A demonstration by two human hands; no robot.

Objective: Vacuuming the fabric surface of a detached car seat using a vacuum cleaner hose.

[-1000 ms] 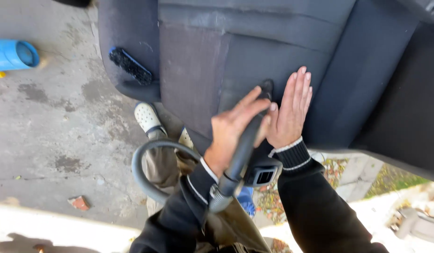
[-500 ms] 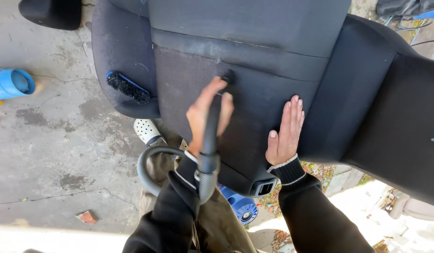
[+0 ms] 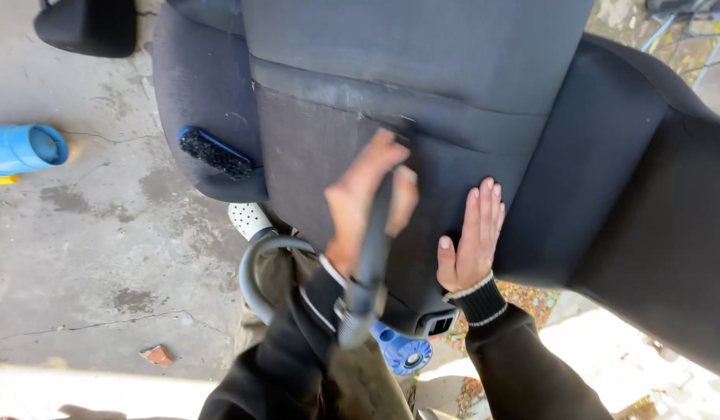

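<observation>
Seat [image 3: 469, 93], a dark fabric car seat, fills most of the view and lies across the concrete ground [image 3: 87, 257], its worn, dusty middle panel facing up. Against that panel the left hand [image 3: 367, 198] is clamped around a dark vacuum wand [image 3: 371, 257], whose tip presses on the seat near the panel's upper seam; the hand is blurred. Just right of it on the seat, the right hand [image 3: 472, 233] lies flat, fingers together and straight, holding nothing. A grey hose [image 3: 255, 268] curves off the wand below the seat's lower edge. On the seat's left bolster rests a black brush with a blue handle [image 3: 216, 153]. Well left of the seat lies a blue cylinder [image 3: 21, 148]. Under the seat's lower edge, 1 white perforated shoe [image 3: 249, 219] shows.
</observation>
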